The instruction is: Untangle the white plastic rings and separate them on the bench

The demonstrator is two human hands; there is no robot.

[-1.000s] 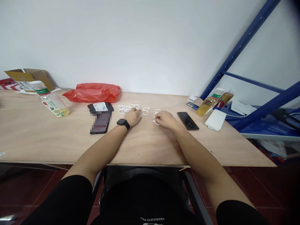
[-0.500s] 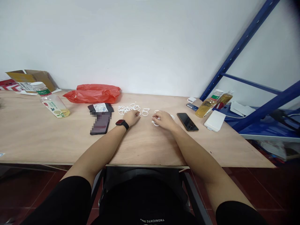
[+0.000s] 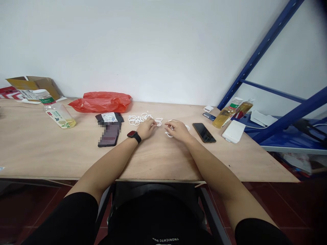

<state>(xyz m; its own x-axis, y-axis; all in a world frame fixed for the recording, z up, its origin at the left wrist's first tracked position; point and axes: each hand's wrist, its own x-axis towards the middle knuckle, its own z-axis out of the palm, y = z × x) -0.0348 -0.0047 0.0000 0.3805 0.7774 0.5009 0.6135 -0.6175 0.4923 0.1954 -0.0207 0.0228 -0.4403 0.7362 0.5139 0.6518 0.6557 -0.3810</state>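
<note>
My left hand (image 3: 148, 129), with a black watch on its wrist, has its fingertips pinched at the edge of a white ring (image 3: 159, 120) lying flat on the table. Behind and left of that hand sits a loose pile of white rings (image 3: 135, 119) with small knobs on them, looking like curtain rings. My right hand (image 3: 178, 130) hovers low over the table with curled fingers, thumb and forefinger apart, nothing visible between them. Another white ring (image 3: 168, 134) shows partly under it, and one more ring (image 3: 188, 127) peeks out on its right side.
A phone (image 3: 203, 132), a white box-like device (image 3: 233, 131) and a tea bottle (image 3: 227, 114) stand to the right, by a blue metal frame (image 3: 273, 98). On the left lie a dark pouch (image 3: 109, 134), a red plastic bag (image 3: 102, 102) and a tilted bottle (image 3: 59, 114).
My left hand has moved right, away from the pile, to the single ring beside it. My right hand has shifted only slightly left.
</note>
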